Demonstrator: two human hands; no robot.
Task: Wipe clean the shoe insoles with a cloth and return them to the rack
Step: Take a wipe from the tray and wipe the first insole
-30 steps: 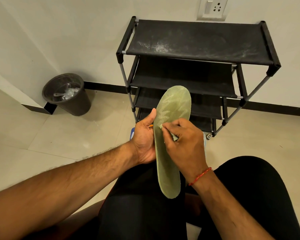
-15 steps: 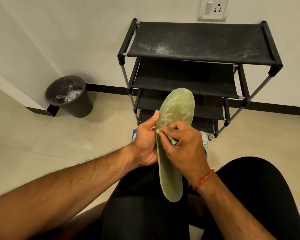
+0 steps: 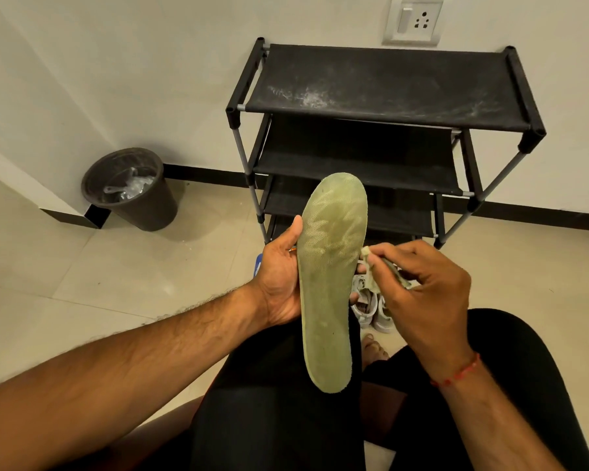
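Insole: a green mesh-faced insole (image 3: 330, 266) stands nearly upright over the person's lap, toe end up and face toward the camera, so its whole surface can be reached.
Left hand: the left hand (image 3: 279, 277) grips the insole's left edge, thumb laid along the rim and fingers wrapped behind. I judge this acts as a backing to take the wiping pressure.
Right hand: the right hand (image 3: 425, 287) pinches a small crumpled cloth (image 3: 370, 280) between thumb and curled fingers.
Cloth position: it touches the insole's right edge at mid-length, not the middle of the face.
Step in hand: probably wiping; pale smudges on the forefoot suggest more passes are needed.
Shoe rack: a black four-tier shoe rack (image 3: 388, 86) stands against the wall just ahead, its top shelf dusty and bare, so the insole has not yet been returned.
Floor: white shoes (image 3: 368, 307) lie below the hands, and a waste bin (image 3: 140, 205) sits well to the left.
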